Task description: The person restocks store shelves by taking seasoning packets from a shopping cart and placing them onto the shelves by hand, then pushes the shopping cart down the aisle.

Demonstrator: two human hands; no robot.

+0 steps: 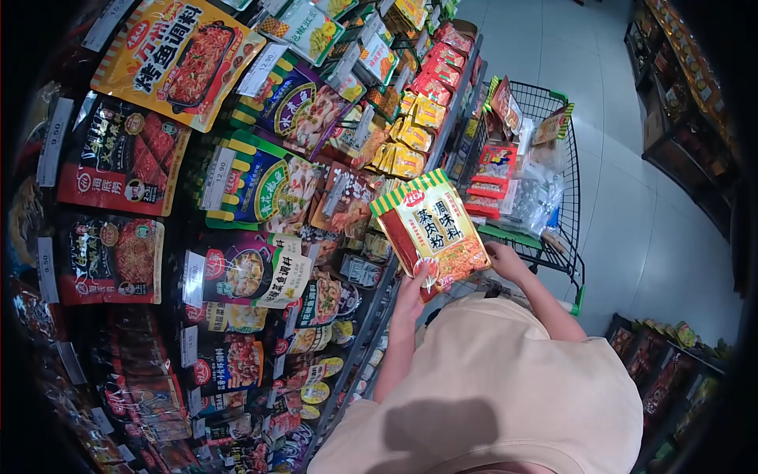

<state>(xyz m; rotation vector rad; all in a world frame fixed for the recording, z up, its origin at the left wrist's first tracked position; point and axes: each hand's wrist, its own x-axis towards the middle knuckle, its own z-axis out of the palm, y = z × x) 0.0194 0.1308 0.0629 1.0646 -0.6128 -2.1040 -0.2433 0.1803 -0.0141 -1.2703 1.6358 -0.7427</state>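
Note:
A seasoning packet (430, 229) with a green-and-yellow striped top and large black Chinese characters is held up in front of my body, its printed front towards me. My left hand (412, 288) grips its lower left corner, with the thumb on the front. At the lower right edge, my right hand (505, 261) has its fingers closed on the packet, partly hidden behind it. Just beyond the packet stands a black wire shopping cart (577, 201) with green corners, holding a red packet (495, 167) and clear plastic-wrapped goods (538, 197).
Shelves along my left carry hanging sauce pouches (276, 186), price tags (219, 178) and small yellow packets (409, 160). Grey tiled floor (624, 229) runs past the cart. More shelving (687, 87) stands at the right, and a low display (667, 379) lies behind my right side.

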